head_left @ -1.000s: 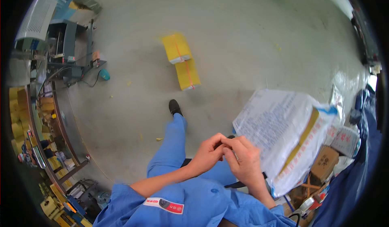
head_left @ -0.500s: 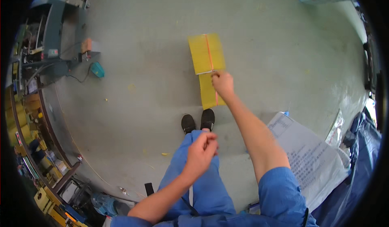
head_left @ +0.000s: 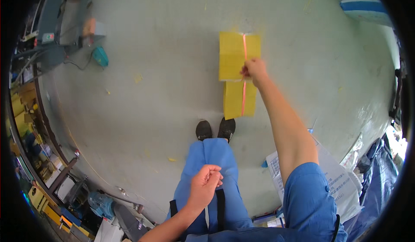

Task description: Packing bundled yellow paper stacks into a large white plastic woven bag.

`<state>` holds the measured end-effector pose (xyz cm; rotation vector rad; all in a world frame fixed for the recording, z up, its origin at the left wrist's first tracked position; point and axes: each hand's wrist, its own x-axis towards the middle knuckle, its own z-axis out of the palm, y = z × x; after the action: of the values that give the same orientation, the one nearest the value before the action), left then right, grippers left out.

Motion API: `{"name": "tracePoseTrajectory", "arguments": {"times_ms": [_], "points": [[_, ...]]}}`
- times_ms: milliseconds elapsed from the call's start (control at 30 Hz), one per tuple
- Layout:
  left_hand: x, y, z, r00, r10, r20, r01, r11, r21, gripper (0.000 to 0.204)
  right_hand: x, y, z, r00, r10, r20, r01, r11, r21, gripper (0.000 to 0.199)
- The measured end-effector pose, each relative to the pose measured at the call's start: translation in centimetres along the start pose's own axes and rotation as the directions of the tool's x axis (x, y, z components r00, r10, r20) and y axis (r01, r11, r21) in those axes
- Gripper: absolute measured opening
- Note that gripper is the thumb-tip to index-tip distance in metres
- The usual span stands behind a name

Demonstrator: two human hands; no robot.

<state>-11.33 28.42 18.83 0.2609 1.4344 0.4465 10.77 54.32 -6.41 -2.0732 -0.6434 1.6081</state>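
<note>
- Head view, looking straight down at a grey concrete floor point(head_left: 151, 90); I'm seeing both of the person's arms come in from the bottom edge.
- Right hand point(head_left: 255, 69) stretched far forward, fingers pinched shut on the orange strap point(head_left: 244, 47) that runs lengthwise over the upper yellow bundle point(head_left: 231, 56).
- Upper yellow bundle lies flat on the floor, ahead of the feet; lower yellow bundle point(head_left: 235, 99) touches its near edge and sits just in front of the black shoes point(head_left: 216, 129), same kind of orange strap along it.
- Right grip: closed on the strap near the bundle's near end; can't tell whether the bundle is lifted off the floor at all.
- Left hand point(head_left: 205, 186) held close over the blue trouser legs point(head_left: 212, 168), fingers curled loosely inward; I can't tell if anything is in it, nothing shows.
- Right arm bare to a blue short sleeve point(head_left: 309, 194).
- White printed sack point(head_left: 337, 186) lies on the floor to the right, just beside the right arm, well apart from the bundles.
- Blue plastic sheeting point(head_left: 380, 168) at the far right rim.
- Teal object point(head_left: 100, 57) with a cable on the floor at upper left, near grey machine parts point(head_left: 52, 39).
- Cluttered shelves point(head_left: 26, 125) curve along the left rim; contents too small to tell.
- Blue-and-white striped stack point(head_left: 361, 2) at the top right corner.
</note>
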Motion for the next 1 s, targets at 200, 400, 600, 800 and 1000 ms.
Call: {"name": "tracePoseTrajectory", "arguments": {"times_ms": [200, 400, 600, 800, 1000], "points": [[-3.7, 5.4, 2.7, 0.959, 0.282, 0.002, -0.269, 0.913, 0.307, 0.017, -18.0, -0.4, -2.9, 0.993, 0.071, 0.094, -0.101, 0.92, 0.38, 0.01], [-9.6, 9.0, 4.7, 0.769, 0.605, 0.207, -0.575, 0.514, 0.636, 0.03, -43.1, -1.6, -9.2, 0.977, 0.207, 0.052, -0.196, 0.77, 0.607, 0.015], [-13.4, 10.1, 6.8, 0.837, 0.381, 0.394, -0.532, 0.735, 0.421, 0.06, -63.9, 0.6, -12.9, 0.992, -0.012, -0.123, 0.102, 0.641, 0.76, 0.01], [-23.0, 5.5, 15.1, 0.693, -0.008, 0.721, -0.221, 0.949, 0.223, 0.068, -77.1, 2.3, -15.6, 0.919, -0.078, -0.386, 0.331, 0.685, 0.649, 0.008], [-32.0, 0.9, 27.6, 0.376, -0.047, 0.925, -0.437, 0.871, 0.222, 0.065, -84.4, 6.3, -21.3, 0.727, 0.047, -0.685, 0.553, 0.552, 0.624, 0.007]]}}
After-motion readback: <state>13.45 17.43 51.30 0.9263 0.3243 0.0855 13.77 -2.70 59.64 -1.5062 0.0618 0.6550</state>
